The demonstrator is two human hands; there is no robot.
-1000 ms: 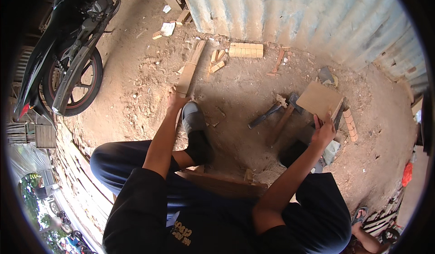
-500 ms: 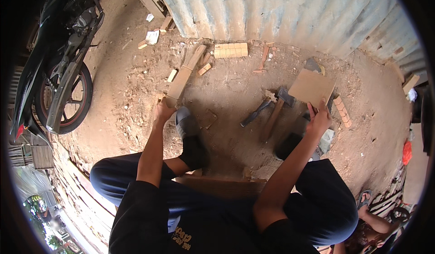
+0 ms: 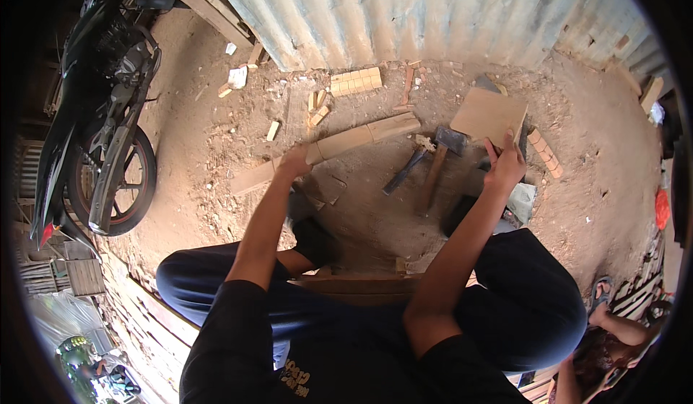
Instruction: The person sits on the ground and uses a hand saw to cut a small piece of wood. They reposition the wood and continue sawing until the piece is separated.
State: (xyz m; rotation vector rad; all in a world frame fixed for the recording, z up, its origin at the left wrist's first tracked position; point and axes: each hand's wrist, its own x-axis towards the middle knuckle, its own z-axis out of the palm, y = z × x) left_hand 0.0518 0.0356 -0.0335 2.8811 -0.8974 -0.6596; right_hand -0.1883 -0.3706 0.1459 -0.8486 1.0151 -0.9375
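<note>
Currently, the left hand point(image 3: 294, 161) grasps a long plank point(image 3: 345, 141), which slants away rightward over the ground point(image 3: 372, 220) toward a square board point(image 3: 489, 113); the right hand point(image 3: 507, 169) touches this board, its grip I cannot tell.

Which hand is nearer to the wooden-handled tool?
Right. The right hand, at the square board, is just right of the wooden-handled tool; the left hand, on the long plank, is farther to its left.

2 black sleeves point(image 3: 227, 325) | tan chest print point(image 3: 296, 378) | navy trousers point(image 3: 535, 299) | dark footwear point(image 3: 315, 242)
</note>
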